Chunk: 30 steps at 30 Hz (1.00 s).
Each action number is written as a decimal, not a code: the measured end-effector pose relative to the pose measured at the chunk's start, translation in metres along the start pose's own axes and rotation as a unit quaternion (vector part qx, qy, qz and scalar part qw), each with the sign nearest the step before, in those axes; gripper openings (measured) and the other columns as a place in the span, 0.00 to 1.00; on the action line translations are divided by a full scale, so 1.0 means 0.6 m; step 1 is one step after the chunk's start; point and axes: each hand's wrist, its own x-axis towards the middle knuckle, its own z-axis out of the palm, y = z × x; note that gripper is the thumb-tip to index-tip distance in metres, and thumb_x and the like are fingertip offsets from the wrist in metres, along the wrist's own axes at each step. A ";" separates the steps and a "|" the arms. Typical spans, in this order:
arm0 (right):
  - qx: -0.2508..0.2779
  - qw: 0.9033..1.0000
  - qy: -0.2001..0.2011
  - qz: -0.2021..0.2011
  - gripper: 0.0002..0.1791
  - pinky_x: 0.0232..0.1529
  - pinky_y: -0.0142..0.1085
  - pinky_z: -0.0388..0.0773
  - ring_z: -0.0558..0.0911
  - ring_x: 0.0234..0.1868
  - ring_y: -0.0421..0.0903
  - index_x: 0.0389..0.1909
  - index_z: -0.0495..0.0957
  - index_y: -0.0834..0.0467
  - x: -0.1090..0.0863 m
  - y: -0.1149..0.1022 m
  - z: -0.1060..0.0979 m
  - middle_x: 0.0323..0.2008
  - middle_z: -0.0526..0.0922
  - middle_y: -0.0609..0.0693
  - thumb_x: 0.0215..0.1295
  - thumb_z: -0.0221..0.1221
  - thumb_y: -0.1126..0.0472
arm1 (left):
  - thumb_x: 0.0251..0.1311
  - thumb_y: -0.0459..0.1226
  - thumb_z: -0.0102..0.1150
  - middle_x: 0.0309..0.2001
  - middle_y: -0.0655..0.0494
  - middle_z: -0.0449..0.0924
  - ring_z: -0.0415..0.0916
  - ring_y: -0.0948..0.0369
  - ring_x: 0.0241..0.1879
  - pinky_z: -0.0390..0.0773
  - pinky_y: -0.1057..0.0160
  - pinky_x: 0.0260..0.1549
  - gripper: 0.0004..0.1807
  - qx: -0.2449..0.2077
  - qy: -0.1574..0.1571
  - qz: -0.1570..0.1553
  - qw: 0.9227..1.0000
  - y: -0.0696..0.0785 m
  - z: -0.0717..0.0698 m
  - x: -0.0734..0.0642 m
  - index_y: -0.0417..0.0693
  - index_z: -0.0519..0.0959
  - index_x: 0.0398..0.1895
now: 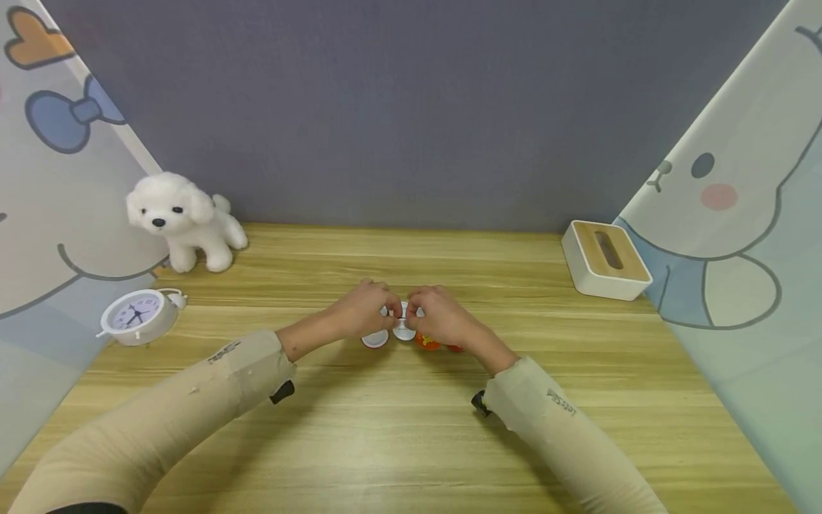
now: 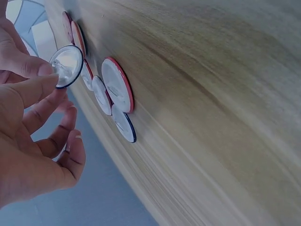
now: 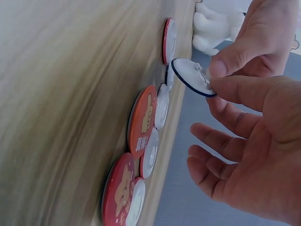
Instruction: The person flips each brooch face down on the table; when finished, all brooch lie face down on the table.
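A round button badge (image 3: 190, 76) with a dark blue rim is held up above the table, its white back and pin showing. My left hand (image 1: 367, 308) pinches it between thumb and forefinger from one side. From the other side, my right hand (image 1: 442, 315) pinches at the pin area with thumb and forefinger. In both wrist views the remaining fingers curl loosely below. Several more badges lie beneath on the table: a red-rimmed one (image 2: 117, 85) back up, an orange one (image 3: 142, 120) with a thumbs-up picture, and a red one (image 3: 117, 190) with a cartoon figure.
A white plush dog (image 1: 193, 221) stands at the back left, with a white alarm clock (image 1: 138, 316) in front of it. At the back right sits a tissue box (image 1: 606, 258) with a wooden lid. A grey panel (image 1: 411, 114) rises behind the wooden table (image 1: 398, 428).
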 end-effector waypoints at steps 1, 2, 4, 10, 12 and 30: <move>0.000 1.000 -0.001 -0.001 0.08 0.74 0.58 0.55 0.68 0.72 0.63 0.27 0.81 0.55 0.001 0.000 0.001 0.65 0.76 0.63 0.68 0.60 0.62 | 0.63 0.40 0.66 0.41 0.57 0.85 0.74 0.54 0.47 0.67 0.51 0.54 0.04 0.009 -0.001 0.001 1.000 0.000 0.001 0.002 0.52 0.86 0.37; -0.001 1.000 -0.001 -0.004 0.08 0.74 0.58 0.56 0.68 0.72 0.63 0.27 0.81 0.55 0.001 0.001 0.002 0.65 0.76 0.64 0.67 0.60 0.62 | 0.63 0.40 0.67 0.42 0.57 0.85 0.72 0.54 0.46 0.67 0.53 0.52 0.04 0.013 -0.004 -0.002 1.000 0.001 0.002 0.003 0.53 0.86 0.37; -0.008 1.000 0.002 -0.011 0.08 0.74 0.58 0.57 0.69 0.71 0.63 0.26 0.82 0.56 0.003 0.002 0.004 0.64 0.77 0.65 0.66 0.60 0.64 | 0.62 0.41 0.67 0.43 0.56 0.84 0.72 0.54 0.45 0.67 0.54 0.51 0.04 0.023 -0.006 -0.003 1.000 0.002 0.004 0.006 0.53 0.87 0.37; -0.047 0.999 0.004 -0.022 0.08 0.73 0.55 0.60 0.73 0.68 0.62 0.24 0.83 0.58 0.006 0.002 0.008 0.58 0.82 0.61 0.63 0.61 0.66 | 0.61 0.39 0.68 0.44 0.54 0.85 0.71 0.54 0.45 0.67 0.54 0.49 0.04 0.047 -0.013 0.001 0.999 0.003 0.007 0.013 0.51 0.88 0.36; -0.058 0.998 0.000 -0.022 0.09 0.72 0.54 0.61 0.74 0.67 0.61 0.23 0.82 0.58 0.008 0.001 0.009 0.54 0.84 0.59 0.63 0.61 0.66 | 0.61 0.39 0.68 0.45 0.53 0.85 0.72 0.53 0.46 0.68 0.54 0.49 0.04 0.050 -0.017 0.000 0.999 0.004 0.007 0.014 0.51 0.88 0.36; -0.130 0.990 -0.021 0.044 0.13 0.62 0.55 0.70 0.73 0.61 0.61 0.21 0.81 0.53 0.026 -0.003 0.018 0.51 0.82 0.51 0.66 0.58 0.61 | 0.61 0.39 0.65 0.37 0.58 0.88 0.76 0.56 0.44 0.67 0.54 0.50 0.06 0.116 -0.029 -0.008 0.993 0.002 0.016 0.025 0.48 0.89 0.34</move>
